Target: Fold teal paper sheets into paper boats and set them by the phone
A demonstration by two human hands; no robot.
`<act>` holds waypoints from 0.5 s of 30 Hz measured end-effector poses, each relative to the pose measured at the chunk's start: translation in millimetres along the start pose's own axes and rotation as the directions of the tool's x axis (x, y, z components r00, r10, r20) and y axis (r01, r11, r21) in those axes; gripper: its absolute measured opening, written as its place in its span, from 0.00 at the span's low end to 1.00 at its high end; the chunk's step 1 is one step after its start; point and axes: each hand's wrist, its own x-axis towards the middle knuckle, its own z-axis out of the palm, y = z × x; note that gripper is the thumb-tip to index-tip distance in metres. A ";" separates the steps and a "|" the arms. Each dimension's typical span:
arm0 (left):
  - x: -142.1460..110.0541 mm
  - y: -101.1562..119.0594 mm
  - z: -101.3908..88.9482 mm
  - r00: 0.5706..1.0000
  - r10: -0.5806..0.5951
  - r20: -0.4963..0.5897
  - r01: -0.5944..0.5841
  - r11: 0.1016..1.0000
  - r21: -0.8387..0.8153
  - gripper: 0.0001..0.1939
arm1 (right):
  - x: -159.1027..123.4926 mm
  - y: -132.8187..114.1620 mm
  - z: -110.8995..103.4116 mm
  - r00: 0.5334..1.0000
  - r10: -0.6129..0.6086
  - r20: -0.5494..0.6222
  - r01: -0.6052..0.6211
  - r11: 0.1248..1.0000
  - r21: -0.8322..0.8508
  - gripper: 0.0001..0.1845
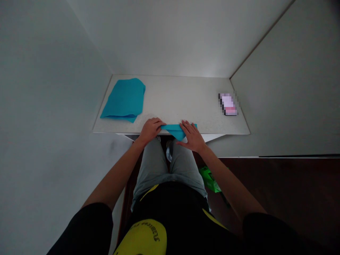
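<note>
A small folded blue cloth [175, 129] lies at the front edge of a white table [180, 102], one corner hanging over the edge. My left hand [150, 128] has its fingers curled over the cloth's left end. My right hand [192, 136] lies flat with fingers stretched out on the cloth's right end. A larger folded blue cloth [124, 99] rests at the table's back left, apart from both hands.
A pixelated pink-and-white object [227, 104] sits at the table's right side. White walls close in on the left, the back and the right. A green object [209, 179] lies on the dark floor by my right leg.
</note>
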 end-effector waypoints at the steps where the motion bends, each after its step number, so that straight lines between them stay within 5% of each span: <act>1: -2.5 -2.5 -0.2 1.000 0.028 -0.008 -0.027 0.999 0.028 0.16 | 0.0 -0.4 0.0 1.000 0.002 0.006 -0.002 1.000 -0.008 0.58; 9: -27.0 -10.4 -0.2 0.991 0.095 -0.095 -0.080 0.986 0.145 0.16 | 0.0 -2.6 0.8 1.000 0.014 0.026 -0.013 0.999 -0.032 0.58; 15: -21.4 41.1 15.6 0.984 0.169 -0.050 -0.160 0.976 0.148 0.28 | 1.0 -8.1 0.7 0.999 0.040 0.009 -0.039 0.998 -0.040 0.55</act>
